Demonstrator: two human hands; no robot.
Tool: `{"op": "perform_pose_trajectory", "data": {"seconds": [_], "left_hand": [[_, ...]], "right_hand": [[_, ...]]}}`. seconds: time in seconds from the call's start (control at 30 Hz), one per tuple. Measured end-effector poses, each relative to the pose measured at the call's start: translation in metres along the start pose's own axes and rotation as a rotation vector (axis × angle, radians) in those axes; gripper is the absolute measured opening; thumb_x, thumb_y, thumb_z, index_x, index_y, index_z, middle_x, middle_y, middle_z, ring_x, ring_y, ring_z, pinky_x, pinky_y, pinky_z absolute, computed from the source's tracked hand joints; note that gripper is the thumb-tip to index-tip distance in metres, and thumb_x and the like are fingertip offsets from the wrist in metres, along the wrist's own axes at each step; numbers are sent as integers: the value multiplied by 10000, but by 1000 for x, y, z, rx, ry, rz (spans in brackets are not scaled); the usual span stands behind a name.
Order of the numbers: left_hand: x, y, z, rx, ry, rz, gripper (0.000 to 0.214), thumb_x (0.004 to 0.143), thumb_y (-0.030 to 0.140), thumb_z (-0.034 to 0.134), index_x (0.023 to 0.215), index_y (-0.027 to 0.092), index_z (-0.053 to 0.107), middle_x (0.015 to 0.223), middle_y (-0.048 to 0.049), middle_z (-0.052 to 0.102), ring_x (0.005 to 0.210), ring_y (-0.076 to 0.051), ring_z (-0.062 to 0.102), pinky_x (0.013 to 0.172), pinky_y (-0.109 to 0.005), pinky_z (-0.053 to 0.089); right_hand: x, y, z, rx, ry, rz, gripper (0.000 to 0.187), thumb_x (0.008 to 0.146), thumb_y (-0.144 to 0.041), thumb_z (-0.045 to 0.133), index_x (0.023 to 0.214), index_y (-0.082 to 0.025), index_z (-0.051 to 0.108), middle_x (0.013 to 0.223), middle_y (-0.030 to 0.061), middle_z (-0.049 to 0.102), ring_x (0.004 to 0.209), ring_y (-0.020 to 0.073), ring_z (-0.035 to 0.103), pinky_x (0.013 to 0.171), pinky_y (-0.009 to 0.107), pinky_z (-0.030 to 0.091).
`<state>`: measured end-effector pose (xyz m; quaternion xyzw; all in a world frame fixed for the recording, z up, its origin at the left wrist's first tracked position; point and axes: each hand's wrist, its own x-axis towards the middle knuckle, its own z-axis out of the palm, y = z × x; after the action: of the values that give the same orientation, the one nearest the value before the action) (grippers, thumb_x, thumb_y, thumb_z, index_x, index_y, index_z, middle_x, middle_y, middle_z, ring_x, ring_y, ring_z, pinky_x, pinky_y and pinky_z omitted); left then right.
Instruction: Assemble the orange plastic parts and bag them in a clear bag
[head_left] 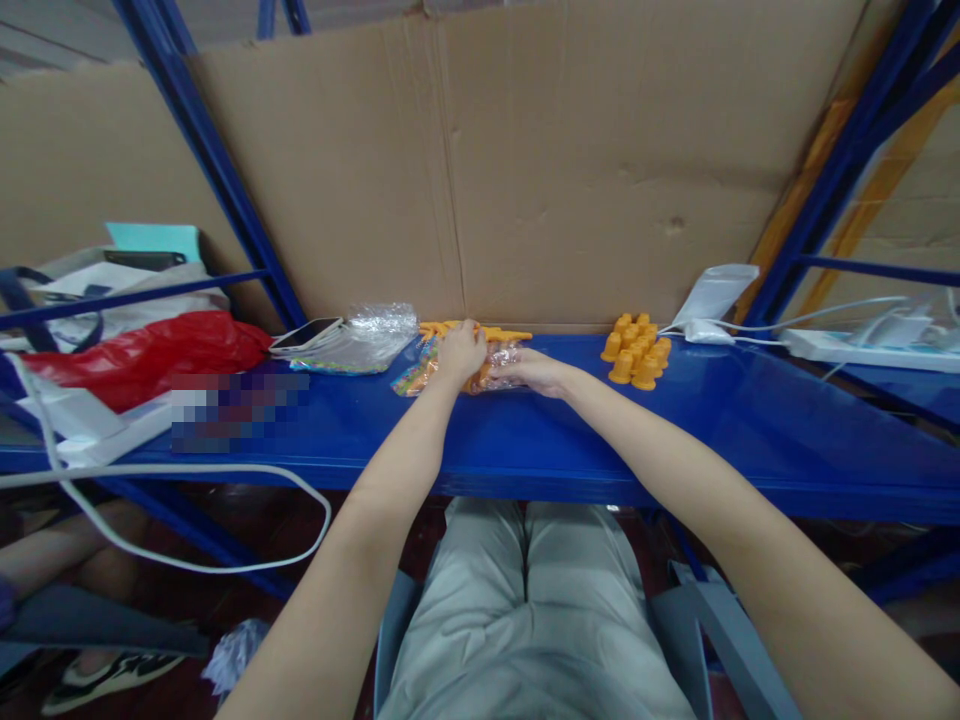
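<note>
A clear plastic bag (504,358) with a colourful printed part (412,378) lies near the back of the blue table, and orange pieces show inside it. My left hand (463,350) is on top of the bag with its fingers curled down; the fingertips are partly hidden. From the right, my right hand (538,372) grips the bag's side, its fingers mostly behind the plastic. Just beyond both hands lie several long orange plastic pieces (510,334). Several orange cup-shaped pieces (636,350) stand grouped to the right, apart from my hands.
Flat plastic packets (360,345) with a phone (311,335) lie left of the bag. Further left are a red bag (172,350), a power strip (127,425) and a looping white cable (225,568). A cardboard wall (562,170) closes the back. A white charger (709,330) sits right.
</note>
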<state>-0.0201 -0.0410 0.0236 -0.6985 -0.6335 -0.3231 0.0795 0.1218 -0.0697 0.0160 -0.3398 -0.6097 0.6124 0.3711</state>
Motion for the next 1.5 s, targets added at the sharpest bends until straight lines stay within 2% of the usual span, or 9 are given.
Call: {"op": "perform_pose_trajectory", "data": {"seconds": [0.17,0.4,0.5,0.67,0.9,1.13,1.23,1.33,1.5], "left_hand": [[1,-1,5,6,-41,29,392,968,252,326,1211,116,603,1238,-168,670,1206,-238,599,1032,-345,428],[1,-2,12,-9,-122,40,385,963,244,341,1194,126,625,1294,-156,646,1241,-242,579,1063,-355,411],[1,-2,12,-24,-130,37,394,968,250,334,1205,127,624,1303,-154,642,1251,-246,572,1069,-367,407],[2,-1,10,-35,-161,21,396,973,248,344,1231,121,616,1335,-148,623,1274,-234,553,1089,-345,383],[7,-6,14,-133,-104,-8,378,967,250,363,1185,122,645,1288,-151,653,1255,-227,566,1064,-322,396],[8,-6,10,-139,-149,-39,370,925,243,420,1136,124,699,1247,-152,679,1196,-259,604,1033,-341,423],[6,-3,7,-130,-227,-35,357,891,234,471,1125,161,729,1239,-122,692,1181,-260,616,1024,-328,431],[5,0,3,-122,-288,-22,339,861,242,525,1113,193,746,1231,-98,702,1173,-260,622,1000,-315,448],[4,4,-4,-93,-285,-20,275,812,204,541,951,172,776,1035,-84,759,1048,-258,667,877,-289,492]], "right_hand": [[0,2,-1,-107,1,-45,180,751,-25,659,835,-182,686,781,-6,713,728,94,642,767,221,537],[0,6,-1,-316,-35,-118,149,772,-32,647,815,-169,689,746,-13,673,655,83,569,554,162,470],[0,6,0,-274,37,-89,128,818,-49,634,771,-160,677,687,-16,652,611,78,555,546,161,478],[0,5,0,-183,141,-14,228,920,-159,590,705,-153,665,595,5,639,557,94,574,613,208,527],[-5,-10,-11,-248,218,59,141,871,-132,637,743,-149,692,647,19,697,564,102,624,625,220,525],[-6,-19,-33,-468,368,78,226,829,-83,594,617,-132,656,549,33,654,506,120,603,586,225,492],[-1,-16,-41,-683,509,36,254,819,-77,574,583,-135,646,559,44,651,577,147,631,640,242,504],[-1,-18,-46,-926,598,19,201,822,-124,583,669,-159,709,697,63,715,778,192,687,771,278,507],[-11,-26,-52,-1199,706,70,211,876,-258,548,851,-221,755,956,75,750,1060,255,651,974,424,437]]}}
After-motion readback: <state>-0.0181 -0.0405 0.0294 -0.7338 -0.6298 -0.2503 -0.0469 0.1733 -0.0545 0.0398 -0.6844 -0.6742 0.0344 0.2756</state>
